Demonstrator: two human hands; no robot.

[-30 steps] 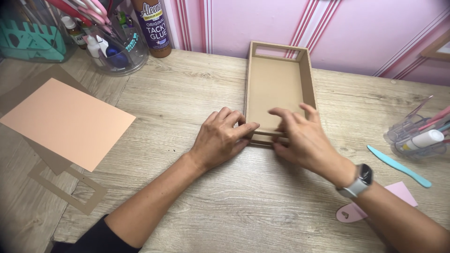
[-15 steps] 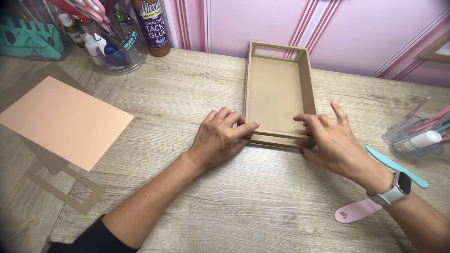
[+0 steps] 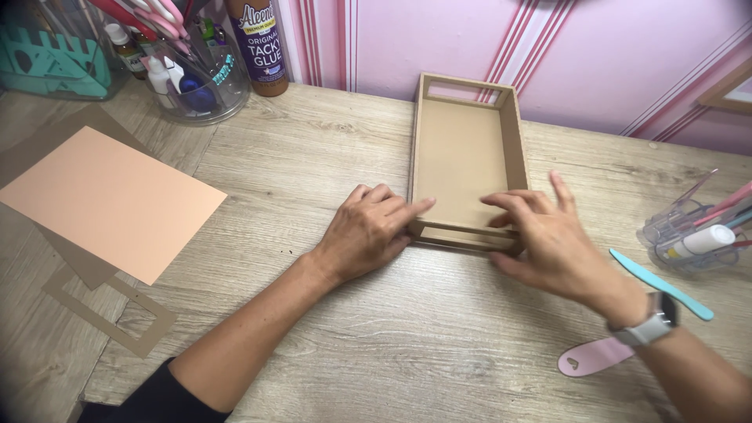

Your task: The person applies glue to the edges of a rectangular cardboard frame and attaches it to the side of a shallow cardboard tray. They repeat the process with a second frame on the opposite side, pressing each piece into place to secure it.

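A shallow brown cardboard tray (image 3: 462, 149) lies flat on the wooden table, long side pointing away from me. My left hand (image 3: 368, 231) rests on the table with its fingertips pressed against the tray's near left corner. My right hand (image 3: 544, 231) lies over the near right corner, fingers spread across the front wall and onto the tray's floor. A watch sits on my right wrist. Neither hand lifts the tray.
A peach paper sheet (image 3: 110, 200) and a brown card frame (image 3: 110, 309) lie at left. At the back left stand a clear jar of tools (image 3: 188, 66), a glue bottle (image 3: 257, 43) and a teal holder (image 3: 51, 63). A teal stick (image 3: 662, 283), pink tag (image 3: 594, 358) and clear organiser (image 3: 693, 231) sit right.
My right hand slid from the middle of the tray's front wall to its right corner, then spread its fingers there. The left hand stayed at the left corner.
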